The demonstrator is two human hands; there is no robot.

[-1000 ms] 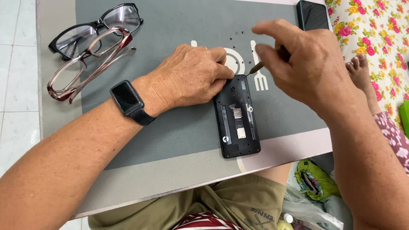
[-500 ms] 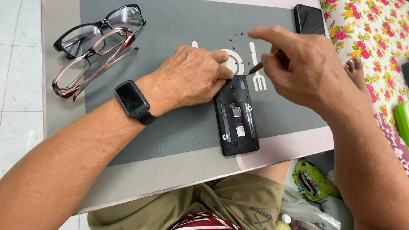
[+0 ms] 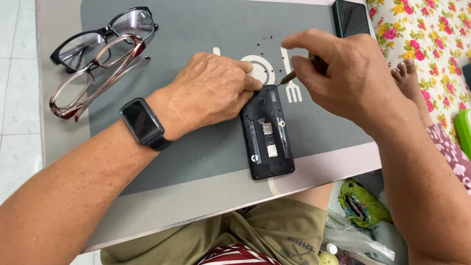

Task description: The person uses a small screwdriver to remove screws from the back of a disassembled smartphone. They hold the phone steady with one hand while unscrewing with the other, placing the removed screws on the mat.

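Under the fingertips of the left hand (image 3: 213, 88) lies the black, rectangular smartphone with its back cover off (image 3: 267, 132), flat on the grey rubber work mat (image 3: 196, 152) near the mat's front edge; its inner frame, card slots and camera lens show. That hand rests palm down, fingers curled against the phone's upper left corner to pin it. Just right of it, the right hand (image 3: 351, 81) pinches a thin, dark-handled screwdriver (image 3: 289, 77) between thumb and fingers, its tip touching the phone's top right corner.

Judged from this, the tip could slip out of the screw head if the tool tilts or the phone shifts under a light hold, scratching the frame or rounding the screw. A loosened screw could also roll away: several tiny dark screws (image 3: 262, 49) lie loose on the mat just beyond the left hand, easy to scatter with a sleeve or wrist.

Further left lie black-framed spectacles (image 3: 105, 34) and maroon-framed spectacles (image 3: 93, 73), touching; a second dark phone (image 3: 351, 17) sits beyond the right hand
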